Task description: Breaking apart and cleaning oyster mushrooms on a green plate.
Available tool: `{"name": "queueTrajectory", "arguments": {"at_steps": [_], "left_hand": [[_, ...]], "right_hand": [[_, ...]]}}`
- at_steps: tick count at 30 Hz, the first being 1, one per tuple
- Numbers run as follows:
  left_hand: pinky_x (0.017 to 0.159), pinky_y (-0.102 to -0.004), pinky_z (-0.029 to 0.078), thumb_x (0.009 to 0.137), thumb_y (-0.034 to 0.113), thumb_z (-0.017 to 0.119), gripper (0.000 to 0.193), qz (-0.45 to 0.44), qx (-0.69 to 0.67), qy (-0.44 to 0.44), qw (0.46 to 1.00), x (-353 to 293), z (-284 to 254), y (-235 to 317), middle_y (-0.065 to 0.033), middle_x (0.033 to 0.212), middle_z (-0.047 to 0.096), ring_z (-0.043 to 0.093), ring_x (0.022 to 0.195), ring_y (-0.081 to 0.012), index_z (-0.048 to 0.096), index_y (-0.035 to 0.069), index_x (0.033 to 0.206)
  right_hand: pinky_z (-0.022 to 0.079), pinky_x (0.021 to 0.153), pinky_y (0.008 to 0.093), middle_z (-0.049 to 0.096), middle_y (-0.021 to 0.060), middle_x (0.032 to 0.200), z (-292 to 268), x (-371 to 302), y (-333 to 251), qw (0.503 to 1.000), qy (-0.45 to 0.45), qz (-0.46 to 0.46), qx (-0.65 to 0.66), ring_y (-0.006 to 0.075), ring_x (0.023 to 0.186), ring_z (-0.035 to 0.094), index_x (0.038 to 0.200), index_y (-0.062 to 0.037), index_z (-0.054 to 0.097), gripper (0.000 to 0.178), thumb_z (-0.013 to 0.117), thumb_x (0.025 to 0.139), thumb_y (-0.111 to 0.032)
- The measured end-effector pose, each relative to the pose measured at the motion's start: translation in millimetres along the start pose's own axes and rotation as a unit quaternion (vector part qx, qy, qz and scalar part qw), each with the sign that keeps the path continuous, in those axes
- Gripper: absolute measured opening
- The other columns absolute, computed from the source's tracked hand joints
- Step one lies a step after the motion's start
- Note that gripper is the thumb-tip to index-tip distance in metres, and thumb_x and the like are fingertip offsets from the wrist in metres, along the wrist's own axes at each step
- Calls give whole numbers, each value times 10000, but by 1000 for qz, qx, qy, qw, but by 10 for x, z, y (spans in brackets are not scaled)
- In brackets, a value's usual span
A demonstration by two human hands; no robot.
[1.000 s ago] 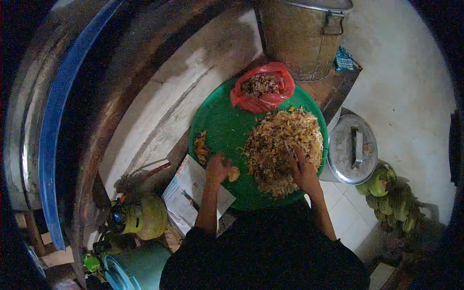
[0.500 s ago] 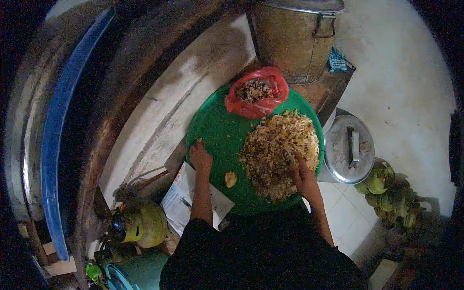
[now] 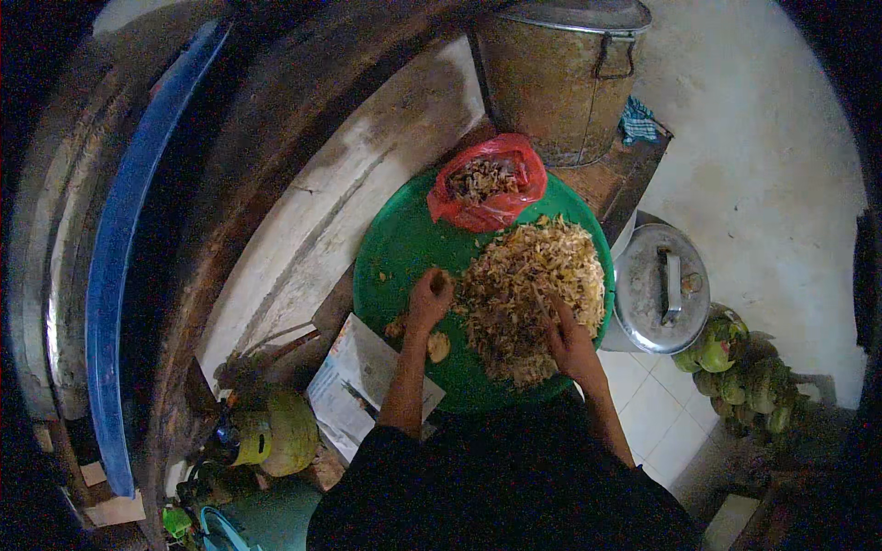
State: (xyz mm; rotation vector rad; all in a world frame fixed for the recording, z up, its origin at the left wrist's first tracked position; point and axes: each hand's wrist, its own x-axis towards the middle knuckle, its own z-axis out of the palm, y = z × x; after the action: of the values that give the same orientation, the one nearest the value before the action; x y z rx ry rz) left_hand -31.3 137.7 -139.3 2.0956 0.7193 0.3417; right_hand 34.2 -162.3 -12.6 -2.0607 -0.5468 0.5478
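Note:
A heap of pale and brown shredded pieces (image 3: 537, 262) covers the right side of a round green tray (image 3: 386, 230). Curled fingers show on my left hand (image 3: 431, 298), just off the heap's left edge; what they hold, if anything, is hidden. My right hand (image 3: 571, 347) reaches into the front right of the heap, its fingers drawn together with the tips among the shreds. Near my left wrist lies a flat pale-yellow piece (image 3: 439, 346), with a small brownish clump (image 3: 395, 327) beside it. At the tray's far edge an open red plastic bag (image 3: 487, 213) contains darker shredded bits.
Behind the tray stands a large metal pot (image 3: 542, 83). A lidded silver pot (image 3: 648, 294) is to the right, near several green fruits (image 3: 758, 386). Printed paper (image 3: 354, 372) sits under the tray's near left side, beside a green gas cylinder (image 3: 289, 432).
My left hand has moved right from the tray's left edge to the heap's side, uncovering the brownish clump. The right hand has shifted slightly left within the heap.

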Motion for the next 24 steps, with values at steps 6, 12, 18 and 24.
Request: {"name": "queueTrajectory", "arguments": {"at_steps": [6,12,18,24], "left_hand": [[769,-299,434,793,52,541,388,-181,-466,-41,865,43,-60,240,-49,969,561,556,874,-190,500,70,1178],[841,-291,428,795,-8,557,397,98,-306,-95,942,-411,-118,1309,-68,1083,539,526,977,-174,471,10,1183],[823,-291,437,810,65,602,363,-27,-427,-84,900,-567,87,1660,-81,1053,558,540,935,-160,489,-1,1149],[809,-298,442,842,200,597,354,-3,-246,-117,962,-563,161,1726,-98,1029,571,547,906,-159,520,-14,1112]], "right_hand": [[413,849,346,560,216,1099,-94,9,159,998,-6,45,35,304,991,561,1304,-50,353,437,448,909,-211],[308,989,337,389,190,1323,21,119,-100,996,-33,-5,83,270,1218,384,1329,-41,328,507,428,919,-322],[403,839,272,523,117,1133,114,269,-204,984,-75,-8,161,171,991,491,1325,-48,343,505,465,915,-315],[390,852,269,534,67,1035,270,380,-3,951,-14,0,310,152,960,483,1264,-47,380,437,465,919,-301]]}}
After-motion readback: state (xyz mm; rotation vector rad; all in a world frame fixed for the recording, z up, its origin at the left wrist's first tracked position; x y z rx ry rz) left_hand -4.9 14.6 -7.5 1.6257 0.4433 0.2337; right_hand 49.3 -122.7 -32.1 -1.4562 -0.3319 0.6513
